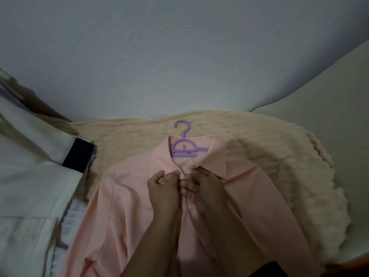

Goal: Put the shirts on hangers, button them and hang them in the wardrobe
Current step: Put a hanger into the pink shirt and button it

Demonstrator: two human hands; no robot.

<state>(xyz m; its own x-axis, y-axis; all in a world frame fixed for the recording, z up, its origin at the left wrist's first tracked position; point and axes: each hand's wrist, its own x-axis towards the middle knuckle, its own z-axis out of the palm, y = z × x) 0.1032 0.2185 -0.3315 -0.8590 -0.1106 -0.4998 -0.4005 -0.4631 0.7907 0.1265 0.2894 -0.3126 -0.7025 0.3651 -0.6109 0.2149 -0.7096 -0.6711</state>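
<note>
Both hands, left (162, 186) and right (201, 187), pinching the pink shirt's (123, 196) front edges below the purple hanger (184, 147).

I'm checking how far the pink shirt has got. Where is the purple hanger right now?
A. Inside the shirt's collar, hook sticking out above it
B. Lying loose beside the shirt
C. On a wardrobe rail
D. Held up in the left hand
A: the purple hanger sits inside the pink shirt collar, its hook pointing out above, while both hands pinch the front placket.

bare left hand (162, 186), right hand (201, 188); forearms bare, no sleeves.
</note>
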